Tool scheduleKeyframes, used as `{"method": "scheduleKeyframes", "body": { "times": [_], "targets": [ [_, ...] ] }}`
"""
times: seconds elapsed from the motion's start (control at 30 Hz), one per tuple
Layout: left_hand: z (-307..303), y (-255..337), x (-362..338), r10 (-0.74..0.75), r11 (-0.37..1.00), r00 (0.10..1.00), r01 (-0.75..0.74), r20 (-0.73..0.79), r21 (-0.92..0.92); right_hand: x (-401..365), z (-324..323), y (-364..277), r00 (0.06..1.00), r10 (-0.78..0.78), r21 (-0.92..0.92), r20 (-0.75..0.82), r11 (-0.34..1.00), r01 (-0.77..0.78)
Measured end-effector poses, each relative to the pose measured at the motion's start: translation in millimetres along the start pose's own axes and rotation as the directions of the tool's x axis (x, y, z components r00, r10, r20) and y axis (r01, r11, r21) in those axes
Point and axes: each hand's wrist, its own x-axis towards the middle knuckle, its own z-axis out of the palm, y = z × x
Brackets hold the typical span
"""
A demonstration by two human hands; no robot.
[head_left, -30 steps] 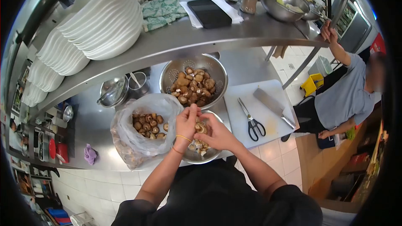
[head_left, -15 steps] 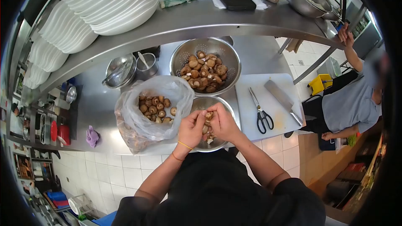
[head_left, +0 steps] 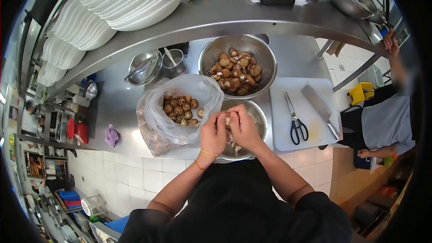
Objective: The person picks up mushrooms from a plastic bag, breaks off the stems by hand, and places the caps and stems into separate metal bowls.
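Note:
My left hand and my right hand meet over a steel bowl, fingertips closed together on a mushroom that they mostly cover. Pale mushroom stems lie in the bowl below. To the left, a clear plastic bag stands open with brown mushrooms inside. Behind the bowl, a perforated steel colander holds a heap of brown mushrooms.
At right, black-handled scissors and a cleaver lie on a white cutting board. A steel shelf with stacked white plates overhangs the counter. A purple cloth lies left. Another person stands at right.
The camera view has shifted, so the counter and its things appear farther right and slightly higher. Both hands stay together over the bowl, and the mushroom between them is now more covered by the fingers.

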Motion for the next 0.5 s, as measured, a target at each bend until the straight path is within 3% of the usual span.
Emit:
{"method": "scheduleKeyframes", "body": {
  "times": [0.07, 0.17, 0.23, 0.33, 0.37, 0.4, 0.43, 0.47, 0.5],
  "targets": [
    [7.1, -0.4, 1.6, 0.001, 1.000, 1.000, -0.001, -0.009, -0.016, -0.9, -6.9, 8.5, 1.000, -0.001, 0.069, 0.022, 0.998, 0.000],
    [26.5, -8.2, -3.4, -0.049, 0.995, 0.997, 0.043, -0.066, -0.095, -6.5, -26.8, 24.7, 0.982, 0.041, 0.223, 0.184, 0.971, -0.083],
    [38.6, -4.9, -7.0, -0.116, 0.959, 0.991, 0.094, -0.072, -0.266, -6.0, -42.4, 27.2, 0.985, 0.008, 0.153, 0.174, 0.988, -0.035],
    [54.5, -1.6, -16.9, -0.110, 0.980, 0.982, 0.082, -0.154, -0.182, -1.8, -66.9, 28.0, 0.982, -0.001, 0.014, 0.187, 1.000, -0.002],
    [57.5, -4.7, -19.4, -0.105, 0.981, 0.982, 0.076, -0.157, -0.180, 1.7, -74.8, 27.1, 0.964, 0.004, -0.061, 0.265, 0.998, 0.013],
    [59.0, -3.8, -21.0, 0.011, 1.000, 0.986, -0.014, -0.168, -0.016, 6.0, -82.7, 26.1, 0.940, 0.012, -0.137, 0.340, 0.990, 0.037],
    [60.5, -2.9, -21.3, 0.131, 0.983, 0.978, -0.108, -0.162, 0.147, 10.3, -86.6, 25.9, 0.943, -0.038, -0.102, 0.330, 0.992, 0.076],
    [61.3, -1.6, -23.4, 0.144, 0.982, 0.976, -0.120, -0.165, 0.148, 14.2, -91.9, 25.4, 0.943, -0.051, -0.102, 0.328, 0.991, 0.089],
    [61.3, 14.0, -26.0, 0.021, 1.000, 0.995, -0.021, -0.101, -0.001, 17.0, -96.2, 24.9, 0.910, 0.031, -0.068, 0.413, 0.998, -0.003]
  ]
}}
